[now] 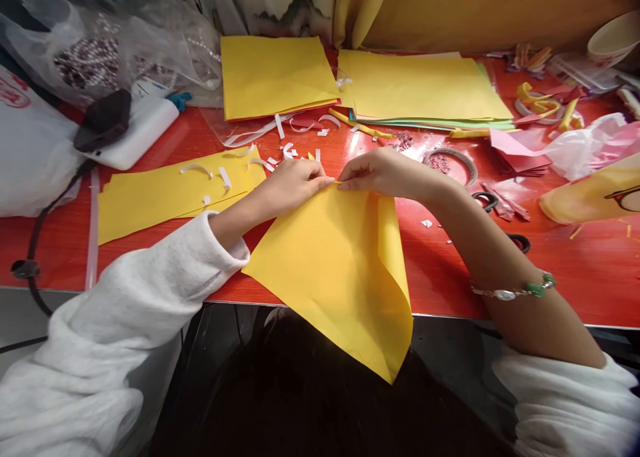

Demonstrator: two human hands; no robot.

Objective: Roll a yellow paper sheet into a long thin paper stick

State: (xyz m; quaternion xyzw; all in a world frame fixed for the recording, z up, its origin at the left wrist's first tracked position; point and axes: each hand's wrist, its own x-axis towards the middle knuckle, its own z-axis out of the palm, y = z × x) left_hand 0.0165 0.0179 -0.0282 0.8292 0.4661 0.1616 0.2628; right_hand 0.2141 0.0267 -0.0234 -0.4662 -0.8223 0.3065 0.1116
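Observation:
A sheet of yellow paper lies partly on the red table, its lower corner hanging past the front edge and its right side curling upward. At the sheet's far edge my left hand pinches the paper between thumb and finger. Close beside it, nearly touching, my right hand pinches the same edge. The fingertips meet near the middle of that edge, where a small fold seems to be; its detail is hidden. Left of my left hand rest several yellow paper strips with white scraps on them.
Two yellow paper stacks lie at the back. A tape roll and partly hidden scissors are right of my right hand. A yellow cup lies far right. A power bank and plastic bags stand left.

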